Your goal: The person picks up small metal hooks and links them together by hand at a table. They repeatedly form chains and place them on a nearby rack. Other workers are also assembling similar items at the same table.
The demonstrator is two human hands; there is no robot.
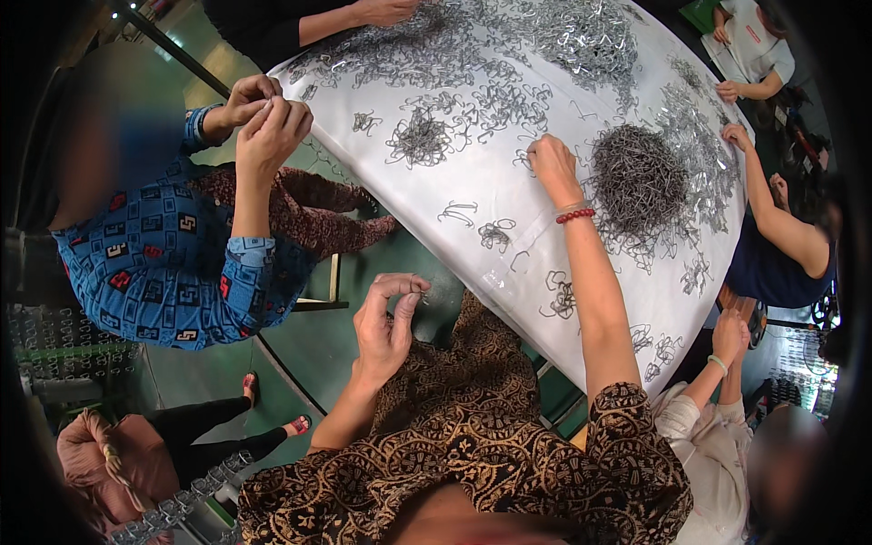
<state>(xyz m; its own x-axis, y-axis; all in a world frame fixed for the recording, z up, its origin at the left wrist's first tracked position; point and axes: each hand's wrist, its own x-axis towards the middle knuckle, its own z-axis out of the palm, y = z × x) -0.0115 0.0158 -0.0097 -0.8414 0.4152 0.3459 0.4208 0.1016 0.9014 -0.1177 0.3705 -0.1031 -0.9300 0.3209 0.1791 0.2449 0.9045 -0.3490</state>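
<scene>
My left hand [383, 325] is raised off the table's near edge, over my lap. Its thumb and forefinger are pinched around something small and thin that I cannot make out. My right arm reaches across the white-covered table [400, 186], a red bead bracelet on the wrist. The fingers of my right hand [554, 169] are drawn together low over the cloth, beside a few bent wire hooks [524, 158]; what they grip is hidden. Just right of this hand rises a dense heap of dark wire hooks [639, 178]. A smaller hook pile [421, 138] lies to its left.
Small hook clusters [495, 234] lie near the front edge. Shiny metal pieces [586, 41] are heaped at the far side. A person in a blue patterned shirt [163, 259] works close on my left. Other people's hands [729, 336] are at the table's right edge.
</scene>
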